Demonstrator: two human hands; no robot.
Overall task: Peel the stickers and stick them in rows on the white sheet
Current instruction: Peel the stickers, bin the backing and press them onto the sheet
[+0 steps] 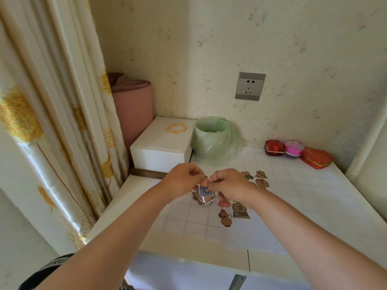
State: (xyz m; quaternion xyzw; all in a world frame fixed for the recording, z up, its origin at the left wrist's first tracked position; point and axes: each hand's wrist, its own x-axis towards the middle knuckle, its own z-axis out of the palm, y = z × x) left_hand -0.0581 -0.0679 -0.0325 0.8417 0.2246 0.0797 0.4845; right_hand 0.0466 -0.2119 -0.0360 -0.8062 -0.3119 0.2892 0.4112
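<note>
Both hands meet above the white gridded sheet (293,206) on the table. My left hand (185,181) and my right hand (228,185) pinch the top edge of a glossy sticker (205,194) with a blue-grey cartoon figure, which hangs between them. Several brown cartoon stickers lie on the sheet: one with small wings (225,217), a boxy one (240,210), an orange-footed one (223,203), and a cluster (261,181) behind my right hand. Some stickers are hidden under my hands.
A white box (161,147) with gold bangles (177,128) stands at the back left, beside a green-bagged bin (215,139). Red and pink heart-shaped boxes (297,152) sit at the back right. A curtain (52,122) hangs on the left.
</note>
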